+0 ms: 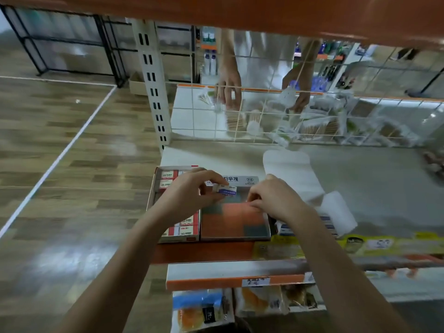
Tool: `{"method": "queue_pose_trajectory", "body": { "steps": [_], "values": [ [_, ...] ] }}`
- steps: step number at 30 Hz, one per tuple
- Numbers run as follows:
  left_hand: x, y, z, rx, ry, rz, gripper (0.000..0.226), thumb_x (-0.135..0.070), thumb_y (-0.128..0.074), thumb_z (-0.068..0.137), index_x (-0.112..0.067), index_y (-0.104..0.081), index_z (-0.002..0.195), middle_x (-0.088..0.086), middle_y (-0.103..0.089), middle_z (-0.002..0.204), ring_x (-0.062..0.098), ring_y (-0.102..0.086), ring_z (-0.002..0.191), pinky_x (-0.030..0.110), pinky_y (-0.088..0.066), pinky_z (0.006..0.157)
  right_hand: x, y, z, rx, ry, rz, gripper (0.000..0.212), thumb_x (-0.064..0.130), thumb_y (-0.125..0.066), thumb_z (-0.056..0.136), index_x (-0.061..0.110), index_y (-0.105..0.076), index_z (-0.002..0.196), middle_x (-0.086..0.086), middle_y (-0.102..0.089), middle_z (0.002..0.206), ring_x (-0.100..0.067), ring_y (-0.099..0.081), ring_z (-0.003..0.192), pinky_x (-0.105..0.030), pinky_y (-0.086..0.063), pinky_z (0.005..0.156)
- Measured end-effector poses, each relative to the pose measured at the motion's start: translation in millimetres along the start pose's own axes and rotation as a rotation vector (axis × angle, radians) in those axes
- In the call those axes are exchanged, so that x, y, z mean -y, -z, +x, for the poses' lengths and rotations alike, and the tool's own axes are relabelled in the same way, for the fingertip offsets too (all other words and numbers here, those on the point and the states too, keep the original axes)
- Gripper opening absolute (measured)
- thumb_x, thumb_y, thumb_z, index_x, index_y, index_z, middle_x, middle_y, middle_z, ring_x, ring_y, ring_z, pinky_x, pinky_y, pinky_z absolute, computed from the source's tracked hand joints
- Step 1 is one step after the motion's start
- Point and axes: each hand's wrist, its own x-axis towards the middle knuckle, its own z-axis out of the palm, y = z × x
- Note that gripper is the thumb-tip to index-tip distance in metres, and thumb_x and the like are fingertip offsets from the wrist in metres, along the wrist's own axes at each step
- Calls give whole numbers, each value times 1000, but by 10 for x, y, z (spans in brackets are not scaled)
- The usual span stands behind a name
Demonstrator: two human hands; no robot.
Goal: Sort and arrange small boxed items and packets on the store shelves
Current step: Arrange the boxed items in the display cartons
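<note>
Both forearms reach in from near edge. Left hand pinches small white-and-blue eraser packet over grey open tray. Right hand fingers curled at tray's right; contents hidden. Labels blurred.

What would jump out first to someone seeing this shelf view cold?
Probably the two hands at centre: the left hand pinches a small white eraser packet over an open display box with an orange and grey inside, while the right hand reaches into that box. Left of it sits a tray of red and white small boxes. Beyond the wire grid, another person's hands handle packets on the far shelf.
</note>
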Motion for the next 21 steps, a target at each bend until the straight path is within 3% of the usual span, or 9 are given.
{"method": "queue_pose_trajectory", "body": {
  "steps": [4, 10, 14, 17, 21],
  "values": [
    [-41, -38, 72, 12, -5, -28, 27, -20, -72, 80, -38, -62, 97, -17, -55, 96, 1, -52, 74, 9, -41, 63, 37, -29, 17, -50, -14, -12, 12, 30, -62, 88, 28, -69, 97, -1, -52, 102, -19, -50, 97, -31, -42, 89],
    [-305, -178, 304, -26, -59, 55, 27, -27, -71, 80, -43, -58, 96, -25, -51, 91, 1, -51, 76, 11, -40, 61, -216, 238, -168, -223, 114, 63, 18, 28, -58, 91, 23, -68, 105, 5, -65, 103, -15, -49, 100, -28, -37, 84],
    [-652, -443, 534, 25, -135, 73, 28, -24, -69, 81, -43, -54, 93, -22, -55, 91, 3, -51, 74, 12, -38, 60, -714, 401, -459, -350, 14, 187, 16, 24, -62, 89, 21, -68, 103, 7, -63, 98, -8, -51, 91, -22, -34, 77],
    [-923, -743, 672, 104, -146, 69, 23, -24, -67, 82, -41, -54, 90, -21, -57, 90, 1, -49, 75, 11, -37, 60, -1119, 372, -644, -382, -96, 222, 13, 21, -63, 88, 20, -67, 100, 9, -57, 90, -12, -57, 86, -24, -41, 73],
    [-1168, -1126, 817, 197, -110, 80, 16, -26, -63, 84, -32, -52, 92, -22, -56, 89, 5, -51, 79, 12, -38, 60, -1506, 246, -801, -417, -232, 249, 17, 23, -62, 89, 16, -65, 104, 2, -59, 100, -14, -57, 79, -26, -44, 74]
  ]
}}
